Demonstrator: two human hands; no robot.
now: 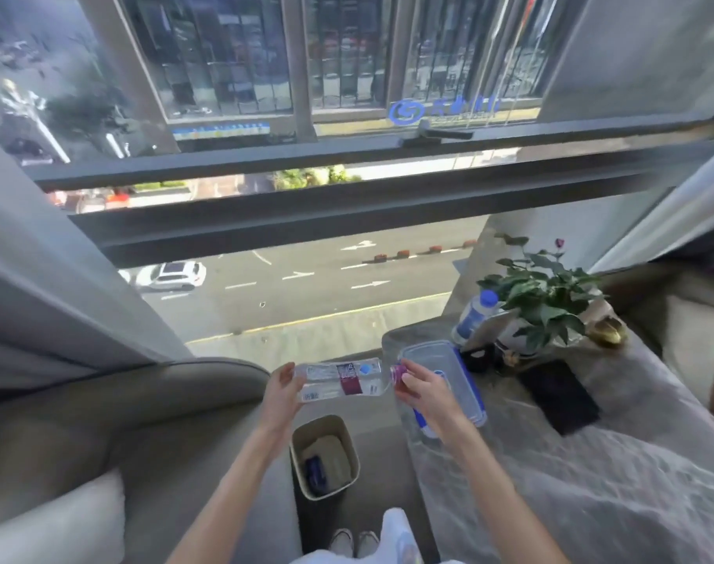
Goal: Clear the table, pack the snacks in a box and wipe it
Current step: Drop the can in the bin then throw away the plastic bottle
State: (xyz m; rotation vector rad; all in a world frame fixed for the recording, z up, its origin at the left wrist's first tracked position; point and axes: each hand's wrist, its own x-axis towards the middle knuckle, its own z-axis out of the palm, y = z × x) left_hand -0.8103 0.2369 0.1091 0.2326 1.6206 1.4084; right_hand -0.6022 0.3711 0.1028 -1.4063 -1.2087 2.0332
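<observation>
I hold a clear plastic water bottle (339, 380) with a dark red label sideways in the air, above the gap between the sofa and the table. My left hand (281, 390) grips its base. My right hand (418, 386) is closed around its purple cap (398, 372). Under my right hand, a clear plastic box with blue clips (449, 360) lies on the grey marble table (591, 482). A beige waste bin (325, 455) stands on the floor below the bottle, with a dark blue wrapper inside.
At the table's far end stand a second bottle with a blue cap (475, 315), a potted plant (542, 303), a gold object (607, 331) and a black flat item (558, 394). A grey sofa (144, 421) is on the left, a window ahead.
</observation>
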